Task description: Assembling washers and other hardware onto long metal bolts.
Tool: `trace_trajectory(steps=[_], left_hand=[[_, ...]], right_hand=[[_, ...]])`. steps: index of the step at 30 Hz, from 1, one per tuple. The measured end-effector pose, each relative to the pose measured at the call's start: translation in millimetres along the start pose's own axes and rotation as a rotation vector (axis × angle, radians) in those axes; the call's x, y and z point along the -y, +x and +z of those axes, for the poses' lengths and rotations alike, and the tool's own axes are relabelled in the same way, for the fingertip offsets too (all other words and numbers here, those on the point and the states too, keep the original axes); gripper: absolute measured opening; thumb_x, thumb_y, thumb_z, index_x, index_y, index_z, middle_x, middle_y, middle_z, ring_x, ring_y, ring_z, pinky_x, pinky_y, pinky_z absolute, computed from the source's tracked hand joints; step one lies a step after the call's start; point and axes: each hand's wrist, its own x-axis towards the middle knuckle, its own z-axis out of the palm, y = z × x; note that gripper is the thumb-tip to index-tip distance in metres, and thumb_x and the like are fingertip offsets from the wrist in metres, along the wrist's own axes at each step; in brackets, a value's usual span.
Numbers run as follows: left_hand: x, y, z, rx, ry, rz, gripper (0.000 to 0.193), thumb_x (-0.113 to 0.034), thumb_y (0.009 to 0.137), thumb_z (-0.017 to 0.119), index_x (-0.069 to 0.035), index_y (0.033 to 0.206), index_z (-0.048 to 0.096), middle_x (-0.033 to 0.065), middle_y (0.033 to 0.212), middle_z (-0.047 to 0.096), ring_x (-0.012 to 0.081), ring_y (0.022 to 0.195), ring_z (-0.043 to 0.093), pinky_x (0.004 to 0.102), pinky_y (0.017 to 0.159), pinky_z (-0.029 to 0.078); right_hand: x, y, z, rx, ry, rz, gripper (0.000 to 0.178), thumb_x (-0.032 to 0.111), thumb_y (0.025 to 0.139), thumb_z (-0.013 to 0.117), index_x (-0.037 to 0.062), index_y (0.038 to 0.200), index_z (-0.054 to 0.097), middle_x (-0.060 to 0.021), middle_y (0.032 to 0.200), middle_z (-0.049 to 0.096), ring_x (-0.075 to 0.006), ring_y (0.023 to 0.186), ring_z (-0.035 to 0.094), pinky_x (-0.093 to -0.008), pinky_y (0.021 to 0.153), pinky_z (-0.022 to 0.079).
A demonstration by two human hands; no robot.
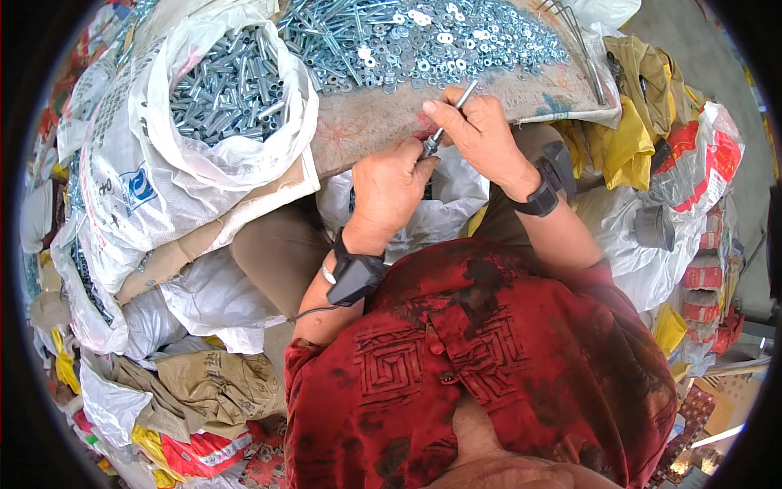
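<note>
One metal rod (pixel 466 96) is up in the air between two hands, just in front of the near edge of the cloth-covered desk (pixel 350 122), and it looks part-assembled: there's a fitting (pixel 430 147) at its lower end, half hidden, so whether it's fully seated I can't tell. Plenty lies loose beyond it: short tubes (pixel 232 90) fill the white sack, washers (pixel 428 53) spread across the desk, long rods (pixel 326 41) heap beside them. No count of finished pieces to be had from here.

Now the hands! Right hand (pixel 482 134), palm turned inward, pinches the rod's shaft between thumb and fingers, its tip poking out above, slanting up and right. Left hand (pixel 391 186) sits lower, knuckles up, fingers curled tight around the fitting end. Both elbows bent, wrists nearly meeting over the lap.
</note>
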Motion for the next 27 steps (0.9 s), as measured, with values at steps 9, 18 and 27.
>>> trace_trajectory(steps=[9, 18, 27], left_hand=[[-17.2, 0.2, -8.4, -0.088, 0.289, 0.251, 0.019, -0.020, 0.080, 0.073, -0.006, 0.079, 0.061, 0.0098, 0.074, 0.063, 0.0315, 0.066, 0.065, 0.0413, 0.054, 0.050], [5.7, 14.1, -50.1, 0.566, -0.757, -0.158, 0.012, -0.012, 0.085, 0.076, -0.003, 0.089, 0.069, -0.0052, 0.072, 0.057, 0.0023, 0.063, 0.048, 0.0202, 0.055, 0.037], [12.4, 8.2, -42.9, 0.647, -0.815, -0.214, 0.014, -0.013, 0.083, 0.076, -0.003, 0.090, 0.069, -0.0027, 0.071, 0.060, 0.0040, 0.062, 0.050, 0.0222, 0.053, 0.040]], right_hand=[[-8.5, -17.1, -14.0, 0.167, -0.074, 0.007, 0.030, 0.025, 0.097, 0.061, 0.0039, 0.077, 0.058, -0.0054, 0.054, 0.051, -0.0178, 0.048, 0.047, -0.0307, 0.048, 0.037], [17.0, -28.7, -20.7, 0.408, 0.391, 0.065, 0.021, 0.019, 0.100, 0.056, 0.0011, 0.091, 0.061, 0.0000, 0.068, 0.059, -0.0072, 0.061, 0.056, -0.0223, 0.055, 0.045], [21.3, -29.2, -23.8, 0.417, 0.349, 0.050, 0.024, 0.018, 0.099, 0.057, 0.0040, 0.080, 0.059, 0.0010, 0.066, 0.057, -0.0053, 0.056, 0.053, -0.0232, 0.052, 0.042]])
